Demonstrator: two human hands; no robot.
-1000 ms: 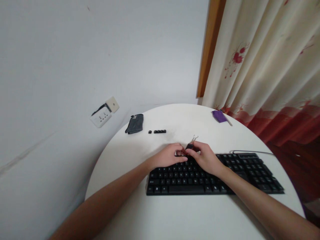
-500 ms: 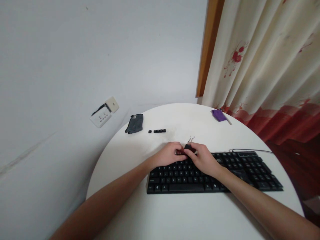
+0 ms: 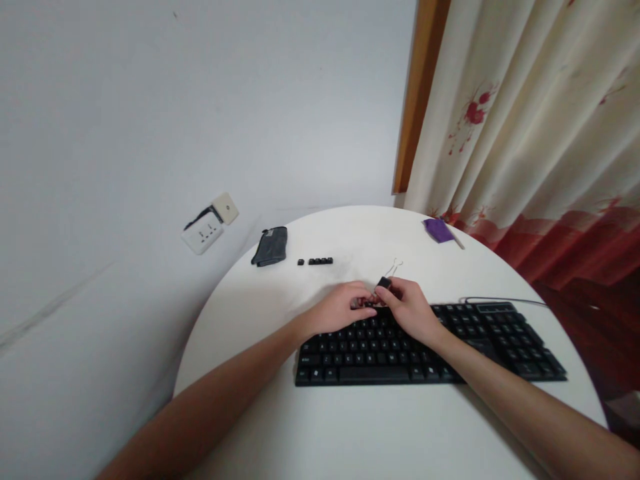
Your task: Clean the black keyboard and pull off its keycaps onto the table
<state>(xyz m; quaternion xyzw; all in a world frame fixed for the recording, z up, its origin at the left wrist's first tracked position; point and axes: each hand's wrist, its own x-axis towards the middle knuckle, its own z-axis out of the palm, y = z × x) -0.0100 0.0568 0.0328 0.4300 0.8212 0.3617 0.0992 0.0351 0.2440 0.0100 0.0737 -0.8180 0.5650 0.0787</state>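
Note:
A black keyboard (image 3: 375, 375) lies on the white round table, under both hands. My right hand (image 3: 413, 310) is closed on a keycap puller (image 3: 383, 283), a black block with two thin wire prongs pointing up and away from me. It hovers over the keyboard's back edge. Just left of it, my left hand (image 3: 343, 308) rests at the upper left rows, its thumb over the keys and its fingers curled together. What lies between those fingers is too small and covered to make out. Several loose black keycaps (image 3: 321, 261) stand in a row behind the keyboard.
One single keycap (image 3: 301, 262) sits left of the row. A dark zip pouch (image 3: 271, 247) lies at the back left, and a purple cloth (image 3: 438, 230) with a pale stick at the back right. The keyboard cable (image 3: 505, 300) runs off rightward. Wall and curtain stand behind.
My right hand has lifted the keycap puller slightly up and to the right, away from my left fingers. My left hand stays nearly in place.

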